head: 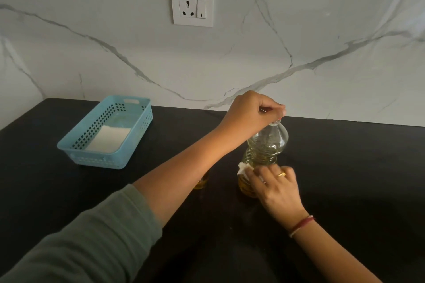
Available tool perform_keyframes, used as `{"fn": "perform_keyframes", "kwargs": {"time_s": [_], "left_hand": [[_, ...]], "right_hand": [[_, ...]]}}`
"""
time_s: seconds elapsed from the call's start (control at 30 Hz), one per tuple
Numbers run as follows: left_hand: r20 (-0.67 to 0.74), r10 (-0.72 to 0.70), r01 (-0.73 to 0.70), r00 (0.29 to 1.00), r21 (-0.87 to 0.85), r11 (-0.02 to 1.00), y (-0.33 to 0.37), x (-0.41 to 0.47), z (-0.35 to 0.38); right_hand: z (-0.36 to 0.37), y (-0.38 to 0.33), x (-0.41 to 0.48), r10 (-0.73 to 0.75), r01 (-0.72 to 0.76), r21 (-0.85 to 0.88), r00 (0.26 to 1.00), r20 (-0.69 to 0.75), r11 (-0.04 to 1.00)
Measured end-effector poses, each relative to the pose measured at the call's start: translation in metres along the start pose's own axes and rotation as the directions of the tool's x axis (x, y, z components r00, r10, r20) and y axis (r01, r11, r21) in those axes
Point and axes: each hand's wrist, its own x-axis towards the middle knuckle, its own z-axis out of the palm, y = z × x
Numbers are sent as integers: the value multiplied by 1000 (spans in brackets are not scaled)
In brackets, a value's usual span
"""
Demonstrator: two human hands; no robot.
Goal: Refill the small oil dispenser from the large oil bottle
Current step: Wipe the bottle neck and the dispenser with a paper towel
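Now my left hand [255, 110] pinches the top of the tall clear ribbed plastic oil bottle [268, 142], upright on the black stone counter [345, 167], while my right hand [274, 182] grips its lower body through a white tissue [243, 167]. The pale blue perforated basket [76, 142] sits well left, near the counter's back edge.

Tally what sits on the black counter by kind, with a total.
Oil containers: 2, the large clear plastic oil bottle and a small amber-filled dispenser, mostly hidden.
Baskets: 1, the light blue perforated plastic basket.
White cloths or papers: 2, a folded white pad in the basket, a white wipe under the right hand.
Total: 5
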Motion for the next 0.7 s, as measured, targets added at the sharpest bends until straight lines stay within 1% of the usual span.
{"fn": "perform_keyframes", "kwargs": {"time_s": [0.07,0.17,0.23,0.27,0.33,0.43,0.5,0.6,0.7], "left_hand": [[2,0,0,1000,2,1000,0,0,1],[2,1,-1,1000,2,1000,0,0,-1],[6,4,-4,1000,9,1000,0,0,-2],[10,7,-7,1000,12,1000,1,1,-1],[7,11,-11,1000,10,1000,1,0,0],[-8,11,-11,1000,12,1000,1,-1,0],[-4,10,-10,1000,22,1000,1,0,-1],[5,15,-15,1000,33,999,3,1,-1],[12,15,-15,1000,25,1000,3,1,0]], "right_hand": [[7,-14,-7,-74,76,-7,987,145,997],[11,-27,-9,-158,165,13,916,369,986],[8,-28,-3,-209,235,-4,871,444,972],[5,-28,3,-229,266,-20,864,448,964],[-2,-25,20,-239,291,-74,885,400,954],[-15,-16,56,-172,226,-158,940,296,961],[-21,-13,69,-141,196,-187,951,275,963],[-17,-16,67,-172,236,-176,933,317,956],[-2,-27,53,-257,331,-108,867,426,937]]}}
